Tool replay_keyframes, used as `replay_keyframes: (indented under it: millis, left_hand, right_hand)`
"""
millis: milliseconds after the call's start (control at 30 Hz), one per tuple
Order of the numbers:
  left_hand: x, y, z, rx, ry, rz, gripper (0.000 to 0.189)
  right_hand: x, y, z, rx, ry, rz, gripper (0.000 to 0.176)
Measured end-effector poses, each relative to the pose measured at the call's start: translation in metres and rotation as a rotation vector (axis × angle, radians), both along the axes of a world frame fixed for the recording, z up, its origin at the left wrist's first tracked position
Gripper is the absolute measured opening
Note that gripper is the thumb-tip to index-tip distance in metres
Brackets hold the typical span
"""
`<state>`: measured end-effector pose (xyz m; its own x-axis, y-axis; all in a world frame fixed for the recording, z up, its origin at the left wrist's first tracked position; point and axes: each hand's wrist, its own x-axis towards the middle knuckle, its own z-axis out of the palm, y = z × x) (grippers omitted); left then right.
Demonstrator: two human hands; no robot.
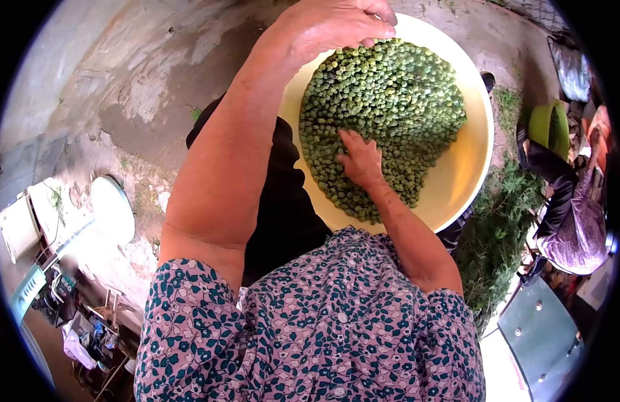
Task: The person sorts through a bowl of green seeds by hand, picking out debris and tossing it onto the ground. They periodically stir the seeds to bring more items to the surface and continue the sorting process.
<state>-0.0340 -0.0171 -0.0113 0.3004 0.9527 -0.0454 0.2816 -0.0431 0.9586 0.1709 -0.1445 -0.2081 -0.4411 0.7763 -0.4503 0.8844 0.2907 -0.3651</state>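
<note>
A wide pale yellow basin (pixel 483 144) sits in front of my body, holding a thick layer of small, round green pods (pixel 390 80). My right hand (pixel 362 161) is low among the pods at the near left part of the heap, fingers apart and touching them. Larger and higher in view, my left hand (pixel 353 25) is over the basin's far left rim at the frame's top edge. Its fingers are bent and drawn close together; I cannot tell what is between them.
Cut green plants (pixel 501 221) lie on the ground right of the basin. Farther right, another person in a purple patterned garment (pixel 578 234) is beside a green tub (pixel 558 127). A green board (pixel 541 328) is at lower right, a white round lid-like disc (pixel 113 210) at left.
</note>
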Motion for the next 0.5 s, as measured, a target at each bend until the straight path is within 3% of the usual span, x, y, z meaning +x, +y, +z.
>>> replay_keyframes:
  millis: [100,333,400,467,500]
  left_hand:
    - [-0.002,0.0,-0.002,0.017,-0.012,-0.028,0.02]
    - [-0.005,0.0,-0.008,0.033,-0.026,-0.026,0.02]
    - [-0.004,-0.001,-0.006,0.026,-0.025,-0.026,0.02]
    - [-0.004,-0.002,-0.004,0.034,0.017,-0.017,0.02]
    - [-0.004,-0.001,-0.004,0.034,0.017,-0.017,0.02]
  right_hand:
    - [0.007,-0.024,-0.002,-0.009,0.195,0.143,0.055]
    - [0.035,-0.048,0.056,-0.057,0.335,0.291,0.044]
    - [0.048,-0.037,0.075,-0.393,0.456,0.141,0.035]
    - [0.06,-0.029,0.076,-0.349,0.493,0.119,0.027]
    - [0.069,-0.026,0.064,-0.344,0.505,-0.046,0.026]
